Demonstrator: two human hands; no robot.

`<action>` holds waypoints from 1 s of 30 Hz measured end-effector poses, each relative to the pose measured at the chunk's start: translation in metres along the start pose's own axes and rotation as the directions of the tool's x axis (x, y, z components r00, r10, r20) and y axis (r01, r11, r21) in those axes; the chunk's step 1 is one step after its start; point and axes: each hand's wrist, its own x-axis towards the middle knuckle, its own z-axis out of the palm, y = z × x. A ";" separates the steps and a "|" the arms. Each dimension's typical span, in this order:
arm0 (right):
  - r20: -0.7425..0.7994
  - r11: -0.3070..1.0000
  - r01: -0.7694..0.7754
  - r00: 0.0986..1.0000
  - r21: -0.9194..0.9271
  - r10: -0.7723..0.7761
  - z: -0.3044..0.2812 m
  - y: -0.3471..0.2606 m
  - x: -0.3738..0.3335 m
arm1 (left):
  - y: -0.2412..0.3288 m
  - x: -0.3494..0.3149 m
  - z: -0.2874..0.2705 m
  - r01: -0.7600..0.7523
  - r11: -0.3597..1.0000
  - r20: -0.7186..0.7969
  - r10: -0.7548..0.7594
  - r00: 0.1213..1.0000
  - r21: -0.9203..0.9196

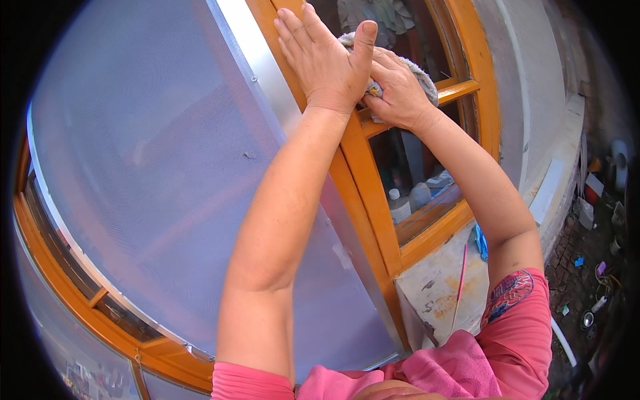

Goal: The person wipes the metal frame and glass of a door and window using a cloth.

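Note:
My left hand (327,63) lies flat with its fingers stretched out, against the orange wooden window frame (373,200) near the metal edge strip (250,53) of a mesh screen (167,147). Just right of it, my right hand (400,93) is closed on a light grey cloth (425,79). The cloth is bunched under the palm, close to the crossbar (460,91) of the glazed window. Part of the cloth is hidden behind my fingers.
Behind the lower pane stand plastic bottles (399,207). On the pale sill (440,287) are a thin pink stick (461,280) and a blue plastic scrap (481,241). Scattered litter covers the dark ground (577,287) at right.

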 end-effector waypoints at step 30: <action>0.036 0.790 -0.445 0.862 -0.421 0.505 -0.035 0.064 -0.050 | -0.008 0.004 0.014 -0.016 0.995 -0.079 0.024 0.997 0.097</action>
